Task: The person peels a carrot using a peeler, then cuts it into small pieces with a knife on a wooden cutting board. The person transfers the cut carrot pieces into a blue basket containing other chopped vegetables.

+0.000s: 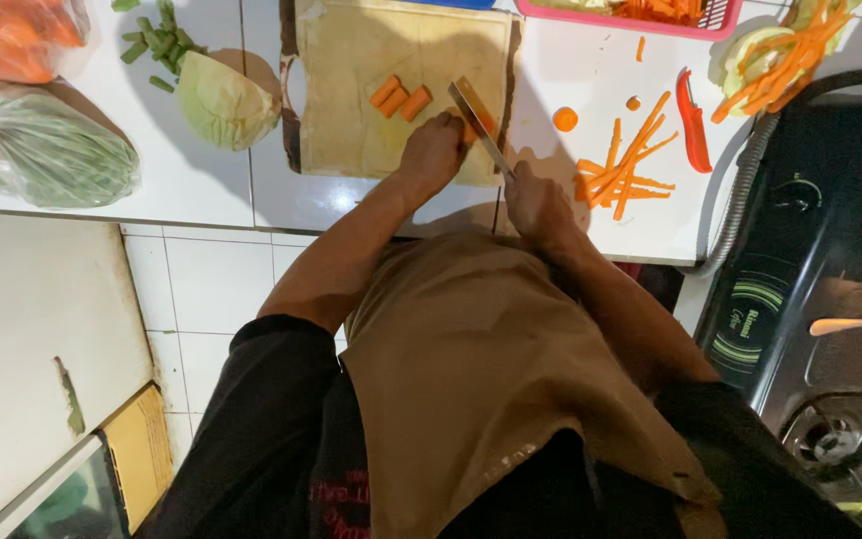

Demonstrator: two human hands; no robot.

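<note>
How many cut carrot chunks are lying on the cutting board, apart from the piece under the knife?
3, side by side in a short row near the middle of the cutting board, left of the knife: carrot chunks. More may be hidden under the left hand.

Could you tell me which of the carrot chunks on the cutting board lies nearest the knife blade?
The rightmost of the three carrot chunks, closest to the knife blade.

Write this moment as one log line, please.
left hand: steadies carrot piece | right hand: grips knife, blade on carrot | cutting board: three carrot chunks
</note>
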